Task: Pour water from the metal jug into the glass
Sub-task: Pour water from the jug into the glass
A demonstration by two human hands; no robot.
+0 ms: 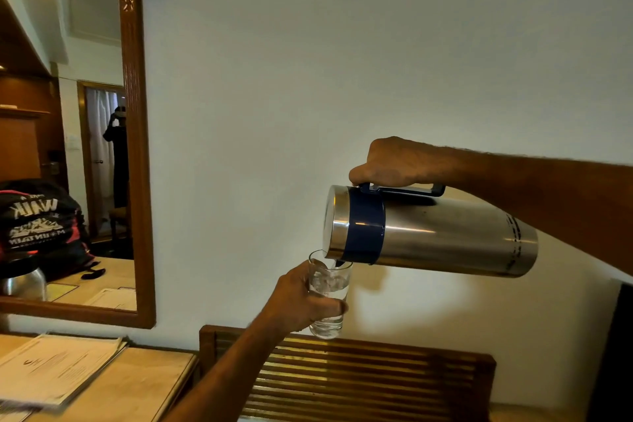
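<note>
Left of frame: a wood-framed mirror (137, 147) hangs on the pale wall (308, 62) above a desk (144, 384) bearing papers (58, 367). Centre: the left hand (301, 301), fingers wrapped closed around the glass (328, 295), holds it raised under the spout, probably to shorten the water's fall. Right: the right hand (397, 161), fist closed on the handle, tips the metal jug (435, 233) nearly horizontal so water runs out. Below, a slatted wooden rack (359, 377).
</note>
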